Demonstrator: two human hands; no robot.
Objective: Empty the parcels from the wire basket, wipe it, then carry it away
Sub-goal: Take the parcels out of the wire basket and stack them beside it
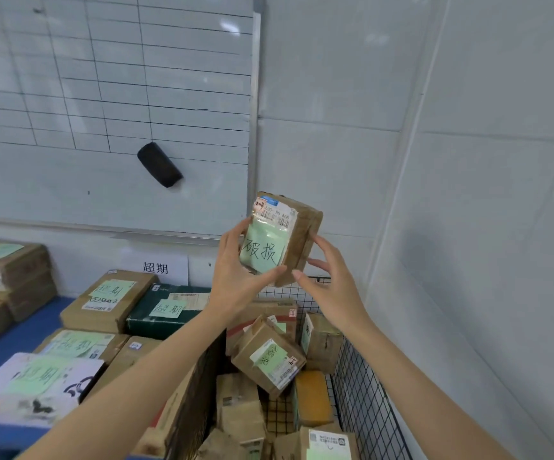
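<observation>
A small brown cardboard parcel [297, 234] with a green handwritten note and a shipping label is held up in front of the wall, above the basket. My left hand [237, 270] grips its left side and lower edge, thumb across the green note. My right hand [330, 280] is beside its right side with fingers spread and nearly straight, fingertips close to or touching the box. Below, the black wire basket [365, 390] holds several brown parcels [269, 363], some with green notes, piled loosely.
On the blue table [13, 343] to the left lie several labelled parcels, a dark green box [166, 310] and a white box [36, 386]. A whiteboard [109, 94] with a black eraser [160, 165] hangs behind. White wall panels close in on the right.
</observation>
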